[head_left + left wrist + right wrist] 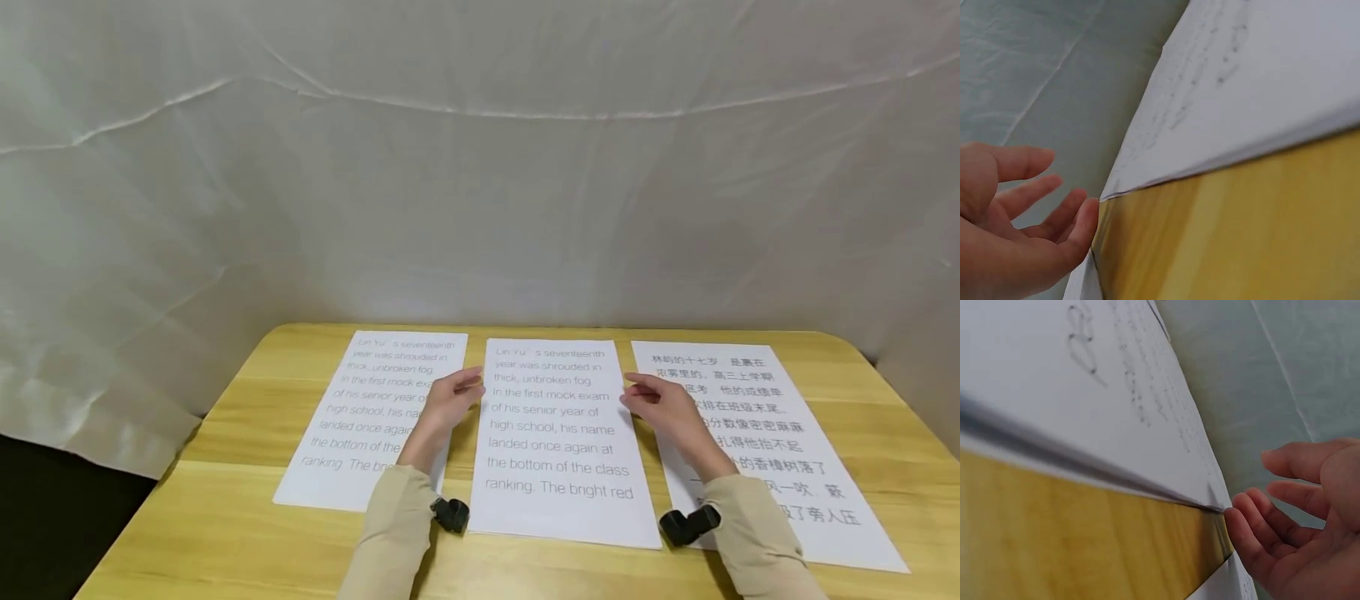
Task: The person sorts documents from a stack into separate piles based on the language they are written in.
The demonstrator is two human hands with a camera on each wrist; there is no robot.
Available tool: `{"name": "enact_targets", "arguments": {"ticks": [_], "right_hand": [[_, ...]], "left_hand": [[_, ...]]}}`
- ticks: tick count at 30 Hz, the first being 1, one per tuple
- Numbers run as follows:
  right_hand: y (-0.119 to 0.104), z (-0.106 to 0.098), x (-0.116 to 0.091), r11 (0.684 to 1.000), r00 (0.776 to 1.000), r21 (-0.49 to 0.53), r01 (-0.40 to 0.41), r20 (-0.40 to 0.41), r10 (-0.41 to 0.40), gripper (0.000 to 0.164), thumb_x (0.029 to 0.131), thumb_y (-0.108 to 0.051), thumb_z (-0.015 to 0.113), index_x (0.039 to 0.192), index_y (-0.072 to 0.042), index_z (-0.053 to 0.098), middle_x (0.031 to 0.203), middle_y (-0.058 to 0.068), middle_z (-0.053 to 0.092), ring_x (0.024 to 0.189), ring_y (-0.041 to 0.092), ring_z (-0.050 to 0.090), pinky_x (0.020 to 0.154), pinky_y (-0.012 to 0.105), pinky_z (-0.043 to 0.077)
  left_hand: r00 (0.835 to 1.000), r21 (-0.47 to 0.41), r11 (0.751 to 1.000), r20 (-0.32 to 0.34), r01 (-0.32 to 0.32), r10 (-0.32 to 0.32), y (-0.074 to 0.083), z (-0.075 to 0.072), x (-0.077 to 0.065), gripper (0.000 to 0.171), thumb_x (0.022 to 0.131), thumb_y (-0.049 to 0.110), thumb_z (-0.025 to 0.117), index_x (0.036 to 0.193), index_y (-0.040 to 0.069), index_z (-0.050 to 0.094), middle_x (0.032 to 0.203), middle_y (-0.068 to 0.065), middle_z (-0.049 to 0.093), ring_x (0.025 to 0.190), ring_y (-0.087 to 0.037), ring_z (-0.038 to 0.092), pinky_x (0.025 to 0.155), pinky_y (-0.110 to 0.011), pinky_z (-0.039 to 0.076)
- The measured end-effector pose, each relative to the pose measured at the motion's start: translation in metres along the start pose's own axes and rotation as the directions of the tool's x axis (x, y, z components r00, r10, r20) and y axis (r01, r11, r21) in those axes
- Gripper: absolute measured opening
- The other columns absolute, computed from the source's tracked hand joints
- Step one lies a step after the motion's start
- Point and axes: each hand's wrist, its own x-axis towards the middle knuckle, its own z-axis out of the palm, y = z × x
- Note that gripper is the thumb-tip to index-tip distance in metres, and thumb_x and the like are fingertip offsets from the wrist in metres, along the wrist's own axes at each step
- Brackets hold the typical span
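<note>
A stack of white paper sheets with large English print lies flat in the middle of the table. My left hand is at its left edge, fingers loosely bent with gaps between them. Opposite it, at the right edge, is my right hand, thumb and fingers apart. In the left wrist view the little finger of the left hand comes right up to the stack's edge. The right wrist view has the right hand likewise, its little fingertip right at the edge. Neither hand grips anything.
Another English printed sheet lies on the left, partly behind the left forearm. On the right lies a sheet with Chinese print, partly covered by the right arm. The wooden table stands before a grey-white cloth.
</note>
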Motion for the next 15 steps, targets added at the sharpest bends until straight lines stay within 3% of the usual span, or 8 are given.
{"name": "enact_targets", "arguments": {"ticks": [4, 10, 13, 15], "right_hand": [[0.0025, 0.0019, -0.0001, 1.0, 1.0, -0.017, -0.004, 0.002, 0.004, 0.046, 0.093, -0.012, 0.061, 0.133, 0.008, 0.051, 0.112, 0.02, 0.062, 0.101, 0.03, 0.058, 0.076, 0.025, 0.052], [0.0027, 0.0032, -0.0007, 0.997, 0.999, -0.074, -0.035, 0.005, 0.035, 0.046, 0.093, -0.012, 0.061, 0.131, 0.01, 0.052, 0.11, 0.02, 0.063, 0.1, 0.031, 0.058, 0.08, 0.036, 0.05], [0.0044, 0.003, -0.0005, 0.994, 0.999, -0.105, -0.038, 0.021, 0.041, 0.047, 0.092, -0.013, 0.062, 0.131, 0.01, 0.052, 0.11, 0.02, 0.063, 0.098, 0.03, 0.057, 0.082, 0.039, 0.048], [0.0062, 0.0029, 0.0006, 0.992, 0.999, -0.119, -0.031, 0.032, 0.035, 0.047, 0.092, -0.013, 0.063, 0.131, 0.01, 0.053, 0.109, 0.018, 0.063, 0.097, 0.029, 0.056, 0.083, 0.04, 0.046]], "left_hand": [[1.0, 0.061, 0.998, 0.009, -0.003, 0.002, -0.0016, 0.0023, 0.0011, 0.041, 0.094, 0.005, 0.06, 0.134, -0.003, 0.054, 0.118, -0.014, 0.059, 0.11, -0.027, 0.054, 0.093, -0.036, 0.048], [0.998, 0.177, 0.984, 0.064, -0.018, 0.006, -0.0012, 0.0037, 0.0028, 0.044, 0.094, 0.008, 0.06, 0.134, -0.006, 0.051, 0.114, -0.013, 0.057, 0.106, -0.024, 0.051, 0.09, -0.033, 0.046], [0.997, 0.215, 0.976, 0.082, -0.03, 0.013, -0.0019, 0.0031, 0.0037, 0.042, 0.094, 0.008, 0.06, 0.133, -0.008, 0.052, 0.11, -0.01, 0.055, 0.099, -0.02, 0.049, 0.082, -0.029, 0.044], [0.995, 0.229, 0.972, 0.094, -0.051, 0.03, -0.0026, 0.0024, 0.0049, 0.031, 0.094, 0.006, 0.059, 0.118, -0.013, 0.056, 0.092, -0.009, 0.052, 0.083, -0.019, 0.046, 0.07, -0.025, 0.041]]}}
